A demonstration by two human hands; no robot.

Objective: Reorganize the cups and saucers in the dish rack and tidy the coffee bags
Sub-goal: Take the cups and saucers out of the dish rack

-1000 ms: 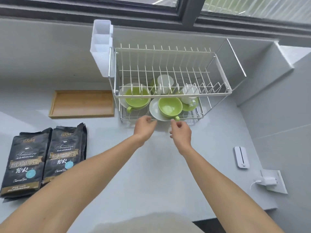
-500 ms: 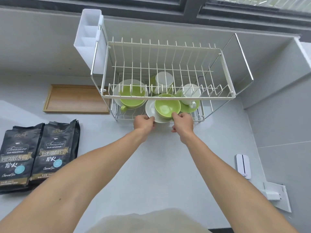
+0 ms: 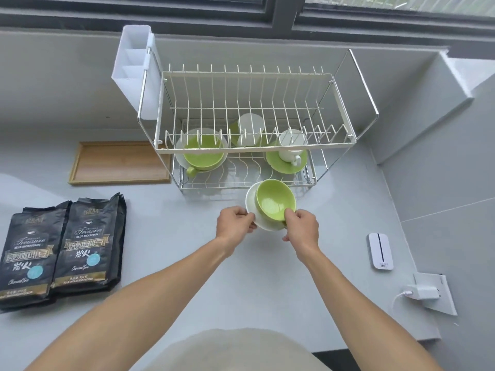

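While both forearms reach forward over the grey countertop [image 3: 267, 277], the left hand [image 3: 234, 223] pinches the near-left rim of a white saucer [image 3: 253, 210], its fingers curled onto the edge. The right hand [image 3: 301, 228] grips the near side of the green cup [image 3: 274, 202] that sits on that saucer, fingers wrapped at the cup's lower rim where the handle appears to be hidden. Cup and saucer are tilted toward the camera and held just in front of the dish rack [image 3: 254, 149], outside its lower tier.

To the left, two black coffee bags [image 3: 61, 250] lie flat side by side on the counter, labels up, touching one another. To the right lie a small white device [image 3: 380, 251] and, nearer the edge, a white charger [image 3: 426, 291] plugged into a socket plate.

Farther back, a wooden tray [image 3: 117, 163] rests just beside the rack's left end. In the lower tier, a second green cup [image 3: 203, 153] sits on a white saucer at the left, and a white cup [image 3: 290, 148] stands on a green saucer [image 3: 286, 163] at the right. Behind them another white cup [image 3: 250, 129] rests on something green, partly screened by the wires of the upper tier. A white cutlery holder [image 3: 134, 68] hangs on the rack's left end, below the dark window frame [image 3: 281, 14].
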